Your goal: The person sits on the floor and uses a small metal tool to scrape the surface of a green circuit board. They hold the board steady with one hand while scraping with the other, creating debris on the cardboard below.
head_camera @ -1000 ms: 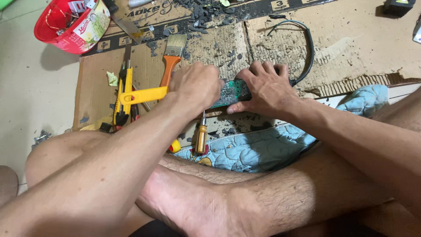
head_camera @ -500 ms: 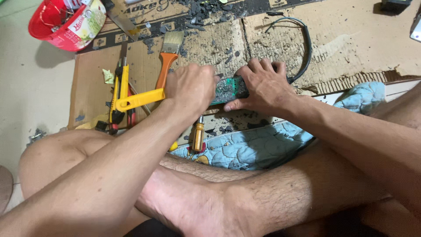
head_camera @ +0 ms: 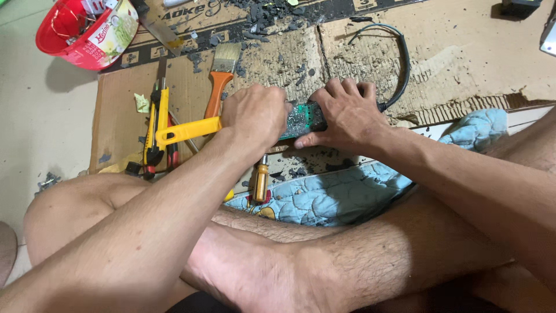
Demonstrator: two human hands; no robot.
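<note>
My left hand (head_camera: 255, 113) is closed around a yellow-handled tool (head_camera: 186, 130) whose handle sticks out to the left; its working end is hidden under the hand. It presses against a green circuit board (head_camera: 301, 120) lying on the cardboard (head_camera: 457, 52). My right hand (head_camera: 344, 113) clamps the board from the right, fingers spread over its top. A black cable (head_camera: 402, 64) loops away from the board's right end.
A paintbrush with an orange handle (head_camera: 217, 87), a yellow utility knife (head_camera: 156, 116), pliers and a wooden-handled screwdriver (head_camera: 260, 181) lie near my left hand. A red bowl (head_camera: 87, 29) stands at top left. Black crumbs (head_camera: 260, 23) litter the cardboard. A blue quilted cloth (head_camera: 341, 194) lies under my legs.
Both hands stay on the board and the tool. The view has shifted slightly; nothing else has visibly moved.
</note>
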